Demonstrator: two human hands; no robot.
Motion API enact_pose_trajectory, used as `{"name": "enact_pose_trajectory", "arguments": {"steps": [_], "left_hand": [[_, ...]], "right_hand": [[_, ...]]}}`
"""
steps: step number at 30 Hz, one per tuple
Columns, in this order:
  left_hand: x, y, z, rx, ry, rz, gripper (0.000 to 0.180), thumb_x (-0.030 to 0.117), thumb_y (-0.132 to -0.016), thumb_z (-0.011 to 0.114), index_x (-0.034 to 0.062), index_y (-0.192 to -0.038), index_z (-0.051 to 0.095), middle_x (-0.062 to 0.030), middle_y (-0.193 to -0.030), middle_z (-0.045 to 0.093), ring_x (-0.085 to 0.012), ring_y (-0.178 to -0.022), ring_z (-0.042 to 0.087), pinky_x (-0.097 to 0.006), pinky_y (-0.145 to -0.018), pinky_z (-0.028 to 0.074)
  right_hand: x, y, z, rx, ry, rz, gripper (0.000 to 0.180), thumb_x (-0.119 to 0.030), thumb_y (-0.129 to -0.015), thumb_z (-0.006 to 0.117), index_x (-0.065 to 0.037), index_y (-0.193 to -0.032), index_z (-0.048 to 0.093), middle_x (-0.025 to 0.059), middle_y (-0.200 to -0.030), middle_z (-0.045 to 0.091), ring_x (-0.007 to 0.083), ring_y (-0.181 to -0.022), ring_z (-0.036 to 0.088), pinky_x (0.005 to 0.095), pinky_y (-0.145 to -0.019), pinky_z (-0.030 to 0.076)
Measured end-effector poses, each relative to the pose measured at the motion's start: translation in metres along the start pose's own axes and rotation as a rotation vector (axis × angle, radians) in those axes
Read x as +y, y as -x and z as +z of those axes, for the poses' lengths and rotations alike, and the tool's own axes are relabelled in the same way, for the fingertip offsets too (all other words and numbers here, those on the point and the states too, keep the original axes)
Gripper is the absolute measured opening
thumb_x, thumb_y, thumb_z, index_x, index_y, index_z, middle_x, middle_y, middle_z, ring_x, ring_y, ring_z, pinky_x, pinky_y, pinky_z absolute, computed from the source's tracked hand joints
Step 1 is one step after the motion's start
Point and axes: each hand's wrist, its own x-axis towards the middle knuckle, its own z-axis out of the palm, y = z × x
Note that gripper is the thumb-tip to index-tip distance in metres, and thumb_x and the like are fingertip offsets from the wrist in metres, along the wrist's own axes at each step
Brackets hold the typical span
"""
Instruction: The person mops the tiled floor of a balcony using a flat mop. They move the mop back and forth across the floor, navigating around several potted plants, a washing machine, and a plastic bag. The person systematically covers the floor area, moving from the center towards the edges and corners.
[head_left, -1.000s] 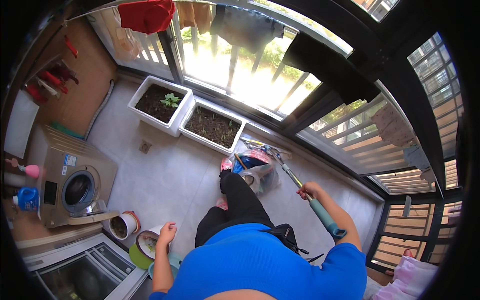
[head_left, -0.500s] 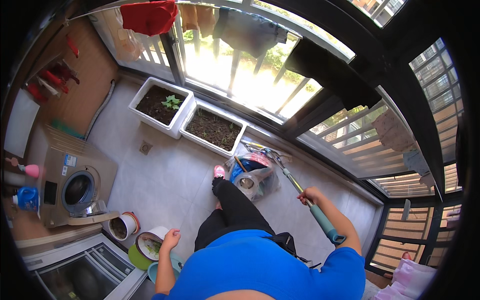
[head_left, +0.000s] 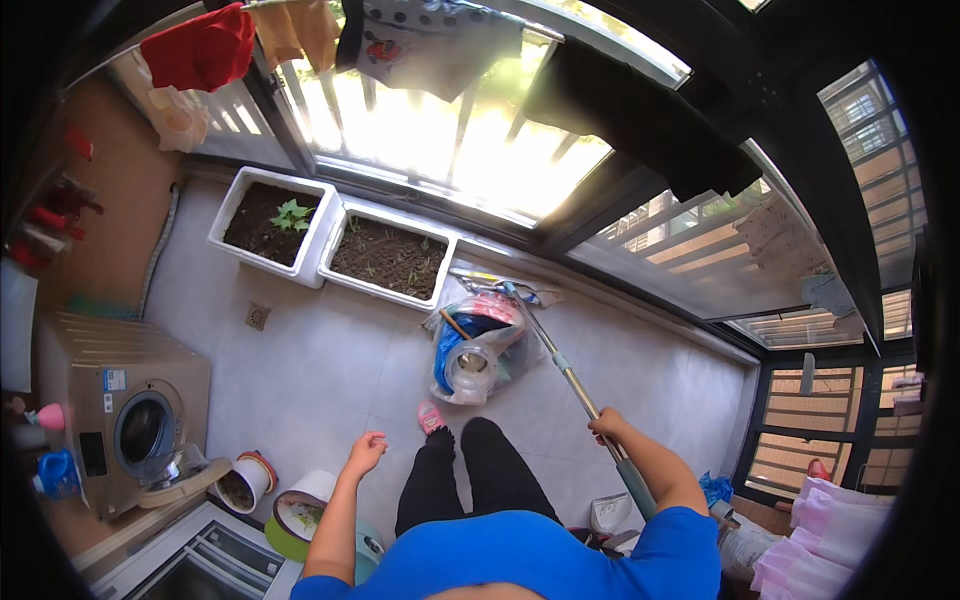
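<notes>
My right hand (head_left: 606, 427) is wrapped round the metal shaft of a long-handled pole (head_left: 573, 378). The pole has a green grip (head_left: 636, 488) at its near end, beside my forearm. Its far end reaches the floor by the window wall, where a silvery piece lies; I cannot tell what kind of head it is. Just left of the shaft sits a clear plastic bag (head_left: 512, 355) with blue and pink items and a round clear container (head_left: 470, 370) at its front. My left hand (head_left: 368, 452) hangs over the floor with loosely bent fingers, holding nothing.
Two white planter boxes (head_left: 328, 245) of soil stand along the window. At left are a washing machine (head_left: 80, 390) and a white pot (head_left: 257, 474); a green tub (head_left: 287, 542) is nearer me. A white dustpan-like thing (head_left: 608, 513) lies right of my legs. Laundry hangs overhead.
My left hand has risen forward, away from the pots. The pole, still in my right hand, stands at a steeper slant. My view has shifted to the right, and my legs are closer together.
</notes>
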Motion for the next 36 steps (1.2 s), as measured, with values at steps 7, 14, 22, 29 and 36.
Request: {"name": "enact_pose_trajectory", "arguments": {"steps": [7,14,22,29,36], "left_hand": [[-0.021,-0.041,0.055,-0.057,-0.070,-0.082,0.022,0.008,-0.072,0.048,0.0008,-0.093,0.051,-0.0079,-0.075,0.059,-0.0128,-0.066,0.055,-0.024,-0.063,0.044],[-0.033,-0.084,0.123,0.040,-0.071,-0.087,0.023,0.006,-0.072,0.048,0.0007,-0.094,0.051,-0.0072,-0.073,0.057,-0.0138,-0.065,0.055,-0.025,-0.061,0.044],[0.001,-0.100,0.259,-0.232,-0.006,-0.057,0.018,0.005,-0.075,0.046,-0.0003,-0.092,0.051,-0.0087,-0.076,0.058,-0.0150,-0.068,0.056,-0.025,-0.063,0.045],[-0.051,-0.241,0.219,0.153,-0.113,0.332,0.014,0.001,-0.076,0.042,-0.0009,-0.085,0.052,-0.0080,-0.068,0.057,-0.0132,-0.062,0.055,-0.024,-0.058,0.045],[-0.100,-0.363,0.117,0.431,0.012,0.112,0.015,0.006,-0.075,0.043,0.0036,-0.088,0.050,-0.0060,-0.078,0.055,-0.0132,-0.065,0.054,-0.023,-0.056,0.043]], "right_hand": [[0.088,-0.017,-0.031,0.350,0.339,-0.180,0.027,-0.028,-0.062,0.059,-0.007,-0.078,0.059,0.0131,-0.073,0.059,0.0279,-0.069,0.057,0.0365,-0.061,0.044],[0.234,0.004,-0.019,0.414,0.082,-0.144,0.028,-0.025,-0.064,0.060,-0.008,-0.086,0.059,0.0122,-0.070,0.059,0.0255,-0.067,0.056,0.0346,-0.061,0.043],[0.349,-0.038,-0.045,0.535,-0.008,-0.158,0.027,-0.019,-0.066,0.060,-0.003,-0.087,0.057,0.0156,-0.066,0.057,0.0238,-0.062,0.058,0.0335,-0.059,0.044],[0.442,-0.230,0.126,-0.038,0.006,0.284,0.037,-0.023,-0.059,0.060,0.003,-0.084,0.055,0.0162,-0.074,0.058,0.0262,-0.071,0.058,0.0343,-0.057,0.047],[0.430,-0.382,0.308,-0.297,-0.142,0.481,0.028,-0.018,-0.067,0.061,0.000,-0.087,0.055,0.0121,-0.086,0.055,0.0242,-0.073,0.055,0.0403,-0.058,0.050]]}}
